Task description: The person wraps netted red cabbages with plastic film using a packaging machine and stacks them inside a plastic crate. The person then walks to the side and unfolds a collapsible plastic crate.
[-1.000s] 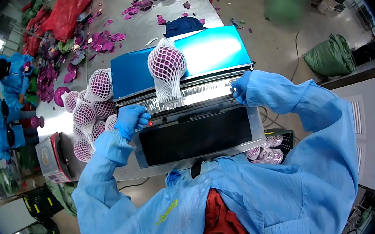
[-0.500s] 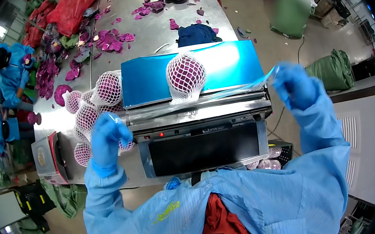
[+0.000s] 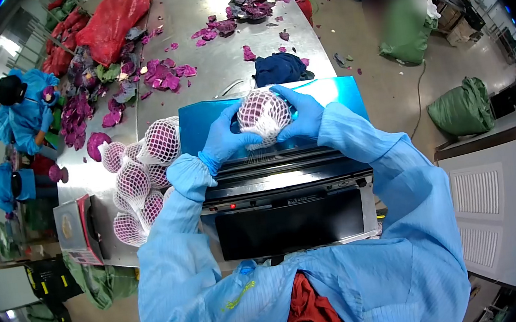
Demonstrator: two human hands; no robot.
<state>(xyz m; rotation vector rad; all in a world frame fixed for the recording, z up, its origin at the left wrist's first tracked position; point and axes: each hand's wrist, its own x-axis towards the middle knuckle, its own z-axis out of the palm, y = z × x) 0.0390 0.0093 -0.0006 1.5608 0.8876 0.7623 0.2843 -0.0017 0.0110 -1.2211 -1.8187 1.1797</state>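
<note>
A purple cabbage in a white foam net [image 3: 264, 117] rests on the blue top plate [image 3: 340, 97] of a wrapping machine [image 3: 285, 180]. My left hand [image 3: 228, 134], in a blue glove, is wrapped round the cabbage's left side. On its right side, my right hand [image 3: 301, 113], gloved too, presses against the same cabbage. The net's gathered end faces me, between my thumbs. Nearer to me lies the machine's black plate [image 3: 291, 226], with a small red light above its left part.
Several netted cabbages [image 3: 133, 181] are piled left of the machine, beside a scale [image 3: 78, 231]. Purple leaves [image 3: 162, 75] and a dark blue cloth [image 3: 279, 69] lie on the metal table [image 3: 208, 61]. Co-workers [image 3: 23, 111] are at the far left.
Both hands have come inward from the machine's sides and closed round the netted cabbage. The clear film that stretched between them is no longer spread across the machine's front. The view has shifted.
</note>
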